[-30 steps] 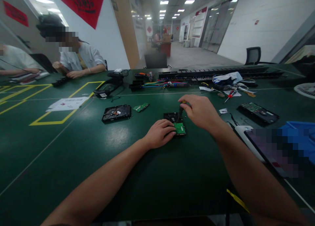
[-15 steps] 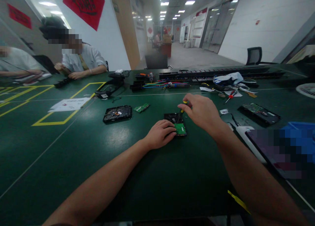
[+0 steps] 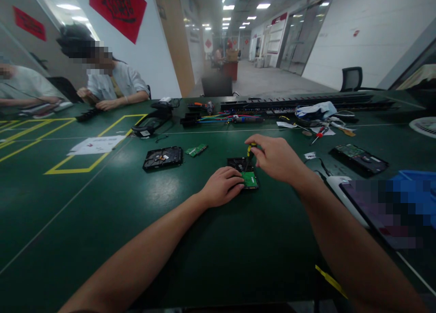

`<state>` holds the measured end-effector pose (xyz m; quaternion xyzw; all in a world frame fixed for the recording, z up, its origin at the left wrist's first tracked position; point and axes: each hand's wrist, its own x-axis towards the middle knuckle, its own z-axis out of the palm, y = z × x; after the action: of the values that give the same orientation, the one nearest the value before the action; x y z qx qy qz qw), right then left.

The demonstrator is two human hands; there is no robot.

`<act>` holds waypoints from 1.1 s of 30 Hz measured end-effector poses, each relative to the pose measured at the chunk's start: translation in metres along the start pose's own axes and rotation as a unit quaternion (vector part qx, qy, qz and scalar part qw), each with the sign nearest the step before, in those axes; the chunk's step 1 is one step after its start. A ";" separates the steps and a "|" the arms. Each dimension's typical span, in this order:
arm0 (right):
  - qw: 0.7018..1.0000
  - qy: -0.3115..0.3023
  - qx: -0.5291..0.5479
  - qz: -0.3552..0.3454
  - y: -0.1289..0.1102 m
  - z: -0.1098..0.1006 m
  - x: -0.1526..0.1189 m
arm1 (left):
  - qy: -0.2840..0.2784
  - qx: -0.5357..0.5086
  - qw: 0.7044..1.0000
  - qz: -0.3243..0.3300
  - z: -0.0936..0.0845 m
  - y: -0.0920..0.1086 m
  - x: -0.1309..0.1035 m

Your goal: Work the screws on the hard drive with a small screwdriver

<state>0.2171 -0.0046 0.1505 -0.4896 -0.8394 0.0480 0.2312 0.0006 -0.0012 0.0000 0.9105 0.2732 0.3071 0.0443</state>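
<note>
On the green table lies a hard drive (image 3: 250, 180), its black case showing a green circuit board at the near end. My left hand (image 3: 223, 186) rests over its left side, fingers laid across the board's edge and pressing it to the table. Above the drive, my right hand (image 3: 275, 158) grips the yellow and black handle of a screwdriver (image 3: 251, 150). The screwdriver points down at the drive's far right part; its tip is too small to make out. A second hard drive (image 3: 162, 159) and a loose green circuit board (image 3: 196, 150) lie to the left.
Another hard drive (image 3: 359, 158) lies at the right, near a tablet-like device (image 3: 378, 213) and a blue bin (image 3: 417, 181). A red screwdriver (image 3: 319, 134), cables (image 3: 218, 118) and long black racks (image 3: 293, 103) line the back. Across the table at left sits a person (image 3: 117, 83).
My right hand has turned and shifted slightly left around the screwdriver, whose handle now shows more between the fingers. My left hand and the hard drive stay in place.
</note>
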 end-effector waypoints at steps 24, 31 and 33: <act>1.000 -0.001 -0.020 -0.018 0.004 0.003 0.001 | 0.000 -0.007 1.000 -0.003 -0.001 0.001 0.001; 0.997 0.021 -0.072 0.017 0.006 0.008 0.003 | 0.000 -0.007 1.000 -0.001 -0.001 0.001 0.001; 0.996 0.017 -0.078 0.025 0.008 0.006 0.003 | 0.004 -0.008 1.000 0.001 -0.001 0.001 0.001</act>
<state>0.2195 0.0025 0.1433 -0.5275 -0.8241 -0.0209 0.2053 0.0011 -0.0016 0.0014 0.9091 0.2701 0.3133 0.0498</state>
